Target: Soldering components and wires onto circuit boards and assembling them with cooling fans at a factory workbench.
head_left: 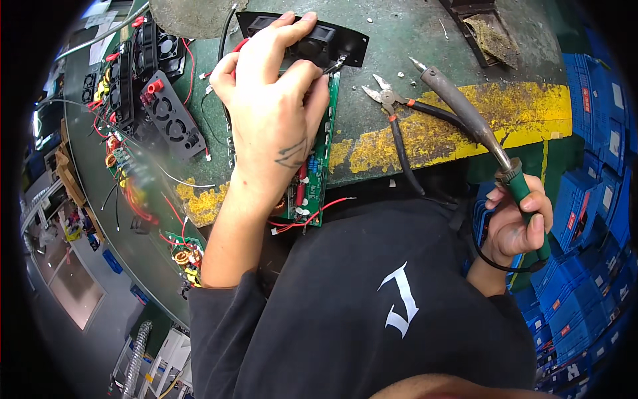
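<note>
- Green, worn tabletop with a chipped yellow stripe runs across the upper part of the view; blue crates stack at the right.
- Left hand lies flat over a green circuit board, its fingers curled onto a black panel at the board's far end; the grip is pressed down on both, not pinching.
- Circuit board's long axis runs away from the person, from the tabletop's near edge toward the panel, with red wires trailing off its near end.
- Right hand is wrapped tight around the green handle of a soldering iron.
- Soldering iron slants up and to the left, its tip well apart from the board and to its right.
- Cutting pliers lie between tip and board.
- Fan assemblies sit at the left.
</note>
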{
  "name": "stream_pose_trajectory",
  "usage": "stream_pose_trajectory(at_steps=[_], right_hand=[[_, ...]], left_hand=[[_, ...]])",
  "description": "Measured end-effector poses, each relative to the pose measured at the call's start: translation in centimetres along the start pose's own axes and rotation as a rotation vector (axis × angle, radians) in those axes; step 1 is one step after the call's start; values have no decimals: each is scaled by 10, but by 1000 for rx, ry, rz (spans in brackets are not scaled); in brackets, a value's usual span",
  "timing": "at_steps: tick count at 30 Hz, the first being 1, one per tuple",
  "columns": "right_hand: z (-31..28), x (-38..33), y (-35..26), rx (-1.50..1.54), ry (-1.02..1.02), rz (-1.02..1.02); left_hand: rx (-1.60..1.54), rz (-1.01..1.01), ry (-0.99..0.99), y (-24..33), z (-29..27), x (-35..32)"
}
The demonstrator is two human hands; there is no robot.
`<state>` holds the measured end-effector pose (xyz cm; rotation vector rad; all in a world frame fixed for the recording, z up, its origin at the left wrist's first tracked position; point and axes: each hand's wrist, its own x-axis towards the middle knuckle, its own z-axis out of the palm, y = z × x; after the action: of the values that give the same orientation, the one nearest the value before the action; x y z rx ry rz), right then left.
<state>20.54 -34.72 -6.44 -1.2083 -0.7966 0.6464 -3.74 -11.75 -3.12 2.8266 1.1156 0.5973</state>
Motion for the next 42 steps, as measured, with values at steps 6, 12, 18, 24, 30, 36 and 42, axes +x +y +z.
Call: stream_pose_trajectory(at_steps=[6,12,18,24,30,36,42], right_hand=[[2,-1,2,-8,1,-12],[-1,-2,3,41,32,8],[-7,2,-2,37,27,-29],[-9,1,-3,20,21,-18],[-11,2,-1,25,33,-9],[-13,0,1,33,49,-14],[-16,0,3,45,53,-11]], left_hand=[[-16,3,3,-5,5,0],[-72,20,17,-11,-1,-1],[-192,73,51,-21,-15,-1],[-380,-466,224,-48,-34,0],[-709,-569,132,-43,-42,1],[-294,-344,162,-30,-34,-2],[-383,-508,113,-42,-26,-11]])
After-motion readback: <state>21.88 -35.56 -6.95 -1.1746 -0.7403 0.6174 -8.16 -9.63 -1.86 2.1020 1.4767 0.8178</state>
